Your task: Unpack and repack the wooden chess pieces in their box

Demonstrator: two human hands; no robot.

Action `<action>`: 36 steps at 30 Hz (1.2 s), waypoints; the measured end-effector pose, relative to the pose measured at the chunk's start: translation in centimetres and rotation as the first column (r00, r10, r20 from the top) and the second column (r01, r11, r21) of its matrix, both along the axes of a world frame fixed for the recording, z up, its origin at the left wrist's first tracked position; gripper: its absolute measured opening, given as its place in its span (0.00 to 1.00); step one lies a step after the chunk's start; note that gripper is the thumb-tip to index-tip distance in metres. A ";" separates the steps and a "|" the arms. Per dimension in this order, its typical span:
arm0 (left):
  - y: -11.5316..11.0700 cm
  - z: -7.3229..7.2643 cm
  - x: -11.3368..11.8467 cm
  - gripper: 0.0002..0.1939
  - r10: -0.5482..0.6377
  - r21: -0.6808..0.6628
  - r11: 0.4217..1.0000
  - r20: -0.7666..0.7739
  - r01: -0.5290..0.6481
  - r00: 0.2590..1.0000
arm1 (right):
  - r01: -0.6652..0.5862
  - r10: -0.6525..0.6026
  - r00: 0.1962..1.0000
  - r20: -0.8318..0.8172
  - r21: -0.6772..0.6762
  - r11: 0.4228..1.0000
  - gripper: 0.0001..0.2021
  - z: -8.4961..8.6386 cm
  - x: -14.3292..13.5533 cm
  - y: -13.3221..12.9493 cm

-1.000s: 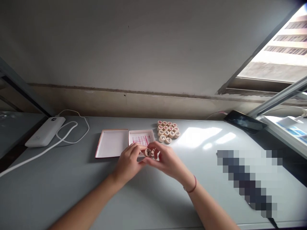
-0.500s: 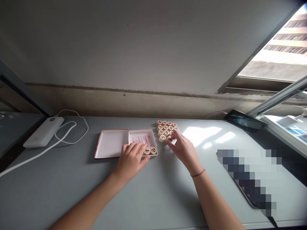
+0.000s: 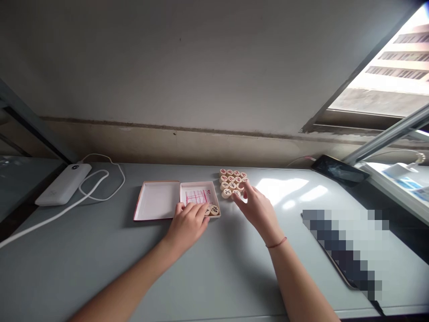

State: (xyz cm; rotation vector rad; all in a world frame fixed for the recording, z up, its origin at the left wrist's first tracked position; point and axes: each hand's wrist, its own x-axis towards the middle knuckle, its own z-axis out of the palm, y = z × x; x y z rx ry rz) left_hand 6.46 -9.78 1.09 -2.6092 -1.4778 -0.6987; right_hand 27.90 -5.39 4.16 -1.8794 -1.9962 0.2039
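A shallow open box (image 3: 216,190) with a pink-red grid printed on its floor has its hinged lid (image 3: 157,201) laid flat at the left. Several round wooden Chinese chess pieces (image 3: 214,210) with black characters lie along its front side. My left hand (image 3: 189,221) is over the front wall of the box, fingers bent inside and thumb outside, gripping that edge and hiding part of the row. To the right, chess pieces (image 3: 231,179) stand in a block of rows, red characters at the back. My right hand (image 3: 256,205) has thumb and forefinger apart around the front piece (image 3: 236,193).
A white power bank (image 3: 63,183) with a white cable lies at the left. At the back right a dark phone (image 3: 340,170) leans near a metal frame. A blurred-out flat object (image 3: 342,250) rests on the grey desk at the right. Behind is a wall.
My right thumb and forefinger have parted, leaving the front piece in the block. My left hand has shifted slightly right, covering more of the pieces in the box.
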 end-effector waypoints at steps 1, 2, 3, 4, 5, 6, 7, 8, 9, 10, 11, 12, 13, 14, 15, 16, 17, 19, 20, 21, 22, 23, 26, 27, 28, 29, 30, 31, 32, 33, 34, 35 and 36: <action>0.0 -0.1 0.1 0.14 -0.003 -0.011 1.000 0.002 0.003 1.000 | -0.042 0.042 0.998 -0.038 -0.001 0.999 0.10 0.2 -0.3 -0.2; 0.0 -0.1 0.1 0.14 -0.007 -0.026 1.000 0.008 0.007 1.000 | -0.110 0.108 0.990 -0.089 -0.022 0.994 0.10 0.4 -0.6 -0.4; 0.1 -0.1 0.1 0.13 -0.014 -0.042 0.999 0.021 0.015 1.000 | -0.196 0.187 0.971 -0.147 -0.055 0.979 0.10 0.5 -0.9 -0.6; 0.2 -0.1 0.1 0.13 -0.024 -0.064 0.998 0.041 0.027 0.999 | -0.286 0.262 0.943 -0.206 -0.093 0.954 0.10 0.6 -1.2 -0.8; 0.2 -0.1 0.0 0.13 -0.038 -0.088 0.995 0.070 0.044 0.997 | -0.362 0.322 0.911 -0.256 -0.127 0.924 0.11 0.6 -1.6 -0.9; 0.3 0.0 0.0 0.13 -0.052 -0.112 0.992 0.108 0.064 0.993 | -0.416 0.360 0.885 -0.293 -0.153 0.897 0.11 0.6 -1.9 -1.1; 0.4 0.1 -0.1 0.12 -0.065 -0.133 0.987 0.153 0.086 0.986 | -0.446 0.379 0.869 -0.319 -0.169 0.879 0.11 0.6 -2.1 -1.2; 0.5 0.2 -0.2 0.12 -0.074 -0.148 0.983 0.205 0.105 0.976 | -0.458 0.383 0.859 -0.339 -0.175 0.871 0.12 0.6 -2.3 -1.3; 0.6 0.4 -0.3 0.12 -0.081 -0.155 0.980 0.256 0.123 0.963 | -0.460 0.378 0.853 -0.361 -0.177 0.870 0.12 0.6 -2.4 -1.4; 0.6 0.5 -0.4 0.11 -0.085 -0.151 0.979 0.306 0.137 0.948 | -0.459 0.367 0.847 -0.386 -0.180 0.870 0.12 0.7 -2.5 -1.4; 0.6 0.7 -0.5 0.11 -0.092 -0.138 0.979 0.353 0.149 0.931 | -0.460 0.354 0.837 -0.416 -0.186 0.868 0.13 0.9 -2.6 -1.4; 0.5 0.9 -0.5 0.10 -0.102 -0.121 0.979 0.395 0.162 0.913 | -0.469 0.344 0.823 -0.452 -0.198 0.861 0.14 1.0 -2.6 -1.4; 0.4 1.1 -0.6 0.10 -0.113 -0.105 0.979 0.430 0.174 0.895 | -0.485 0.336 0.803 -0.492 -0.211 0.849 0.15 1.2 -2.6 -1.4; 0.4 1.2 -0.6 0.10 -0.122 -0.092 0.979 0.459 0.184 0.880 | -0.508 0.333 0.778 -0.532 -0.223 0.832 0.15 1.5 -2.6 -1.4; 0.3 1.3 -0.6 0.10 -0.125 -0.086 0.978 0.484 0.190 0.866 | -0.536 0.333 0.751 -0.570 -0.230 0.813 0.16 1.6 -2.6 -1.4; 0.2 1.4 -0.5 0.10 -0.124 -0.086 0.977 0.505 0.193 0.854 | -0.561 0.335 0.723 -0.604 -0.229 0.796 0.16 1.8 -2.6 -1.4; 0.1 1.5 -0.5 0.10 -0.122 -0.087 0.977 0.522 0.195 0.844 | -0.581 0.338 0.698 -0.632 -0.224 0.782 0.15 1.9 -2.6 -1.4; 0.0 1.5 -0.4 0.10 -0.123 -0.083 0.976 0.547 0.199 0.828 | -0.601 0.329 0.666 -0.669 -0.219 0.769 0.13 1.9 -2.5 -1.3; 0.0 1.4 -0.3 0.10 -0.128 -0.079 0.976 0.555 0.205 0.822 | -0.605 0.316 0.656 -0.685 -0.227 0.763 0.13 1.9 -2.5 -1.3; -0.1 1.4 -0.3 0.10 -0.134 -0.074 0.975 0.561 0.211 0.817 | -0.608 0.297 0.647 -0.702 -0.240 0.757 0.12 1.9 -2.5 -1.3; -0.1 1.3 -0.3 0.10 -0.141 -0.070 0.974 0.564 0.217 0.814 | -0.613 0.276 0.637 -0.719 -0.255 0.748 0.11 1.8 -2.5 -1.3; -0.1 1.3 -0.3 0.10 -0.144 -0.068 0.973 0.564 0.220 0.813 | -0.619 0.258 0.626 -0.736 -0.267 0.738 0.11 1.8 -2.5 -1.3; -0.1 1.3 -0.3 0.11 -0.135 -0.065 0.976 0.560 0.206 0.817 | -0.628 0.234 0.605 -0.761 -0.275 0.728 0.11 1.9 -2.1 -1.1; -0.1 1.3 -0.4 0.11 -0.127 -0.067 0.978 0.556 0.196 0.821 | -0.614 0.232 0.612 -0.756 -0.270 0.741 0.11 2.0 -1.8 -1.0; -0.1 1.3 -0.4 0.10 -0.114 -0.074 0.980 0.550 0.184 0.827 | -0.588 0.227 0.626 -0.746 -0.261 0.765 0.12 2.1 -1.3 -0.8; -0.2 1.4 -0.5 0.10 -0.100 -0.084 0.982 0.542 0.172 0.835 | -0.544 0.215 0.650 -0.729 -0.249 0.802 0.13 2.1 -0.7 -0.6; -0.2 1.4 -0.6 0.10 -0.089 -0.095 0.982 0.533 0.164 0.842 | -0.481 0.193 0.686 -0.702 -0.238 0.844 0.13 2.2 0.0 -0.4; -0.2 1.5 -0.7 0.10 -0.080 -0.105 0.982 0.525 0.157 0.848 | -0.407 0.164 0.729 -0.665 -0.227 0.885 0.12 2.2 0.8 -0.1; -0.3 1.5 -0.7 0.10 -0.074 -0.115 0.981 0.517 0.155 0.853 | -0.331 0.131 0.777 -0.616 -0.223 0.917 0.11 2.2 1.6 0.1; -0.3 1.5 -0.8 0.10 -0.074 -0.120 0.980 0.512 0.157 0.856 | -0.263 0.098 0.826 -0.555 -0.226 0.938 0.10 2.1 2.3 0.3; -0.4 1.4 -0.8 0.10 -0.078 -0.123 0.979 0.509 0.162 0.857 | -0.207 0.071 0.873 -0.483 -0.234 0.950 0.08 2.0 3.0 0.5; -0.4 1.4 -0.8 0.10 -0.083 -0.128 0.977 0.505 0.169 0.859 | -0.164 0.054 0.912 -0.406 -0.243 0.956 0.07 1.9 3.5 0.7; -0.4 1.3 -0.8 0.11 -0.087 -0.135 0.975 0.501 0.177 0.861 | -0.132 0.044 0.943 -0.328 -0.249 0.960 0.06 1.7 3.9 0.8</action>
